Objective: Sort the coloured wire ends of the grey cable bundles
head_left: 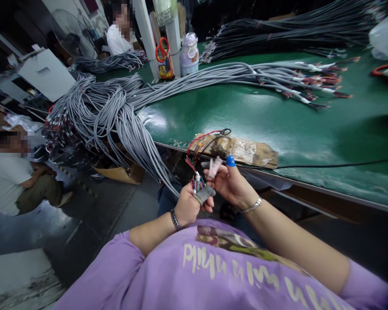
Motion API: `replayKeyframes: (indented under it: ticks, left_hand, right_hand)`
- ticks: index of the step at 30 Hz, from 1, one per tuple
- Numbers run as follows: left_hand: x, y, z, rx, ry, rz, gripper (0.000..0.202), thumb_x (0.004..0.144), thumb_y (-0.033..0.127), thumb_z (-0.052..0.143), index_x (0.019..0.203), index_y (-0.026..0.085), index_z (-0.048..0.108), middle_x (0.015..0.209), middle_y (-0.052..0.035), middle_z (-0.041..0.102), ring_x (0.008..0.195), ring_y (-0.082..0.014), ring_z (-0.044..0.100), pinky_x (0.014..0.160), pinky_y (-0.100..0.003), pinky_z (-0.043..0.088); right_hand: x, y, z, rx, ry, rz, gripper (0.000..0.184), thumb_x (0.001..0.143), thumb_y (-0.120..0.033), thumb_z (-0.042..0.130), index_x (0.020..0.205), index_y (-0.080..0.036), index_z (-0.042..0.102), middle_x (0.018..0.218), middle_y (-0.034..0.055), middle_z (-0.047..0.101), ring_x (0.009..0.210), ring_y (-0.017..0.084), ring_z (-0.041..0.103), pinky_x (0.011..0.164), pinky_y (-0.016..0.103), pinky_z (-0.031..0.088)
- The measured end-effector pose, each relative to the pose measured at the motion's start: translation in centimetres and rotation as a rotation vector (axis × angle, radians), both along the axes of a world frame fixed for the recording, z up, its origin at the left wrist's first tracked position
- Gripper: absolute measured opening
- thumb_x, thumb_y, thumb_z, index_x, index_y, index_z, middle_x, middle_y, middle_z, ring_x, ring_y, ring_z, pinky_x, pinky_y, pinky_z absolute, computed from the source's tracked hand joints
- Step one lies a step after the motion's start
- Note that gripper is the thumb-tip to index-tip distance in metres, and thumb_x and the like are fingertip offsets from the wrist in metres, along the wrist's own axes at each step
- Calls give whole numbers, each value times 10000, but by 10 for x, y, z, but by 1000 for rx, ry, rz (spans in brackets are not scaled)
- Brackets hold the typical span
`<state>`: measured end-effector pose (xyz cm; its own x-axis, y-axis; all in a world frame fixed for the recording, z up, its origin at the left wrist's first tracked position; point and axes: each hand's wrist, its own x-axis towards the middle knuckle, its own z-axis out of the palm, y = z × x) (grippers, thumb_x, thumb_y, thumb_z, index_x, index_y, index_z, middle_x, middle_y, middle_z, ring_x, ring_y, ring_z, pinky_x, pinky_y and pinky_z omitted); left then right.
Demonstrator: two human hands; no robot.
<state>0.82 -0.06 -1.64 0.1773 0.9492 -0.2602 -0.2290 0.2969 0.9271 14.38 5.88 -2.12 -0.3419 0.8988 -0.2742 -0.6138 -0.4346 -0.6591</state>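
While the left hand (186,206) is gripping cable ends (198,182) beside the tabletop (310,133), the right hand (233,186), its fingers' hold unclear, is apparently sorting coloured wires (191,163), next seemingly needing a fine pinch.

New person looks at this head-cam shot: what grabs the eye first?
Likely the mass of grey cables heaped at left on the green table, trailing over its near edge toward the person's left hand. Next, near the centre, that hand grips cable ends with thin coloured wires fanning out. Just beside it, a bright blue cover stands out on the right hand's thumb.
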Motion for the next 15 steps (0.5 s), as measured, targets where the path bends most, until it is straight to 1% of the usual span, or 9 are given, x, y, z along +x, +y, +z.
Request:
replayKeyframes:
  ticks: [2, 4, 7, 9, 11, 13, 15]
  left_hand:
    - [-2, -3, -3, 17, 11, 3, 423, 725, 545, 713, 728, 142, 584, 562, 9, 612, 408, -80, 537, 406, -188, 377]
    - [-3, -4, -5, 43, 5, 43, 419, 726, 544, 714, 727, 142, 593, 574, 5, 621, 416, -79, 541, 412, -188, 387]
    - [-2, -3, -6, 78, -12, 122, 420, 720, 545, 716, 700, 144, 591, 573, 3, 623, 409, -73, 533, 396, -179, 363]
    - [1, -1, -5, 86, -12, 152, 428, 722, 552, 708, 680, 145, 584, 559, 4, 616, 400, -68, 523, 385, -175, 341]
    - [4, 1, -2, 81, -6, 173, 427, 731, 559, 696, 691, 148, 587, 552, 8, 610, 392, -66, 515, 379, -174, 327]
    - [5, 3, 0, 75, -5, 187, 412, 738, 549, 693, 717, 149, 596, 554, 13, 607, 389, -65, 514, 376, -174, 320]
    - [6, 4, 2, 67, -14, 196, 394, 739, 530, 697, 730, 149, 599, 554, 18, 600, 387, -63, 512, 375, -174, 314]
  right_hand:
    - [2, 0, 3, -1, -3, 19, 534, 765, -715, 583, 788, -196, 705, 777, 42, 712, 622, 132, 605, 574, 252, 503]
    - [3, 1, 5, -4, -7, 5, 443, 785, -638, 625, 788, -202, 705, 772, 33, 712, 626, 129, 610, 575, 244, 505]
    - [3, 2, 6, 0, -18, -34, 314, 796, -521, 675, 768, -209, 700, 752, 21, 710, 630, 124, 620, 577, 231, 506]
    - [2, 2, 6, 4, -26, -47, 308, 808, -513, 665, 773, -208, 702, 759, 24, 713, 637, 126, 625, 580, 231, 506]
    - [1, 1, 4, 5, -37, -49, 341, 807, -542, 659, 780, -205, 705, 743, 23, 705, 630, 126, 619, 573, 232, 501]
    - [1, 0, 2, 1, -55, -60, 354, 790, -557, 679, 773, -205, 705, 698, 12, 685, 610, 124, 606, 562, 230, 493]
    - [1, 0, 1, -14, -70, -69, 334, 775, -541, 707, 778, -208, 708, 672, 2, 674, 604, 123, 600, 570, 232, 492]
